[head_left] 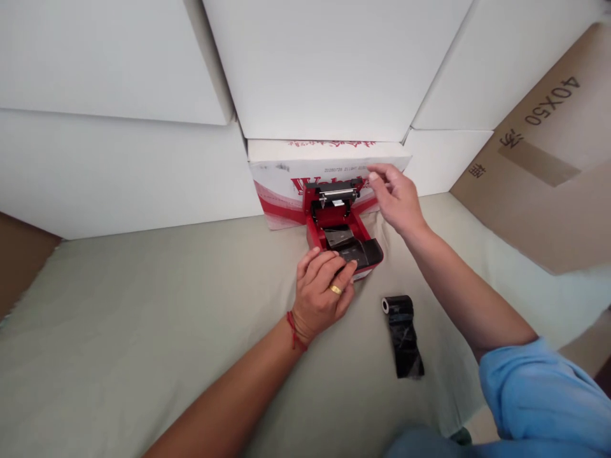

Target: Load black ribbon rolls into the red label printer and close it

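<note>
Cardboard (23, 257) shows at the left edge of the frame, and white boxes (143, 172) fill the upper left above pale green cloth (191, 318).

Just right of the middle of the frame, the left hand (322, 286), fingers close together, lies on the near end of a red machine (335, 217); whether it pinches anything there I cannot tell. The step in hand looks like arranging a dark strip (340, 237) inside the opened machine. The next move seems to call for steadying the body with the left hand while the right deals with the raised lid.

The machine sits on the cloth, red-walled and glossy, its lid (337, 189) upright at the back with a silver bar across it; the strip lies creased in the bay, near a black front cover (372, 252). Behind stands a printed carton (281, 181).

Right of the lid, the right hand (394, 196) is raised, empty, its fingers loosely bent; contact with the lid is unclear. A black roll (401, 307), partly unwound, lies lower right of centre. A brown carton (539, 165) marked 40X50 leans at upper right.
</note>
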{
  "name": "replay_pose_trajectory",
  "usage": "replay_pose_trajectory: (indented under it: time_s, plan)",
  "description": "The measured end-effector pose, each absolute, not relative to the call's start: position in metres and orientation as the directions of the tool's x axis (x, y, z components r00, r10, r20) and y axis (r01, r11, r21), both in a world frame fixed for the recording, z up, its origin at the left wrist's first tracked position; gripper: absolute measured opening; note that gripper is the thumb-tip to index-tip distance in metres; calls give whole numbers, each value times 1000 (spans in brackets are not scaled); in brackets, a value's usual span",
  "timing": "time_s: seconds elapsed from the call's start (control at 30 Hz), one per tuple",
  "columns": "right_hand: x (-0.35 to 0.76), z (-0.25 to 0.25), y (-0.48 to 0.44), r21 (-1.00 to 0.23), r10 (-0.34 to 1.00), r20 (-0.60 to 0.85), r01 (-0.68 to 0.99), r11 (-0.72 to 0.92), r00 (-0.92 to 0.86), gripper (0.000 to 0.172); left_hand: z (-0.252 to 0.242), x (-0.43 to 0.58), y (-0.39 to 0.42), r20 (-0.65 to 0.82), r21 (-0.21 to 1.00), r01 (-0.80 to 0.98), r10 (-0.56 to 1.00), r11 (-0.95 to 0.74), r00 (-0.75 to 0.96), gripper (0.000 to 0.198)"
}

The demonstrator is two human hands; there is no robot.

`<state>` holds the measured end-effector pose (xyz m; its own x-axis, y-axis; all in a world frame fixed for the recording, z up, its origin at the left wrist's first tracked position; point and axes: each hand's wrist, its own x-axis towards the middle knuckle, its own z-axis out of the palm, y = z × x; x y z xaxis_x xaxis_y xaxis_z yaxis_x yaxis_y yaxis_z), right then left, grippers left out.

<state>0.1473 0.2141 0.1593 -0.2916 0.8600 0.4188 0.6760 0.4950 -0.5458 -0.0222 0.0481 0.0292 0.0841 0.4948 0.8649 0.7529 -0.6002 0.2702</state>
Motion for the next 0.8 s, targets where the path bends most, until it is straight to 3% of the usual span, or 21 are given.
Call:
replay_pose_trajectory:
  time_s: [0.1,0.23,0.3,0.4,0.47,0.63,0.8]
  plan:
    - [141,150,219,-557,858,374,655,511,-352,58,29,-23,48,880,251,766,469,-592,75,53]
    - [144,143,201,-523,834,484,676,519,-265,50,30,-24,49,891,233,778,449,-583,70,44]
    - [147,144,188,-472,798,497,666,578,-341,42,29,-24,50,893,224,779,444,-586,77,42]
    - [148,151,178,-406,679,294,556,726,-672,33,29,-23,50,898,214,780,433,-588,80,41]
    - [144,158,178,-359,587,122,516,778,-800,32,29,-22,50,897,223,778,436,-588,72,44]
    - [126,171,184,-236,532,-231,578,781,-814,41,30,-23,50,893,221,775,442,-592,82,43]
    - [118,172,180,-135,557,-274,605,785,-784,46,33,-22,50,884,205,791,456,-577,104,38]
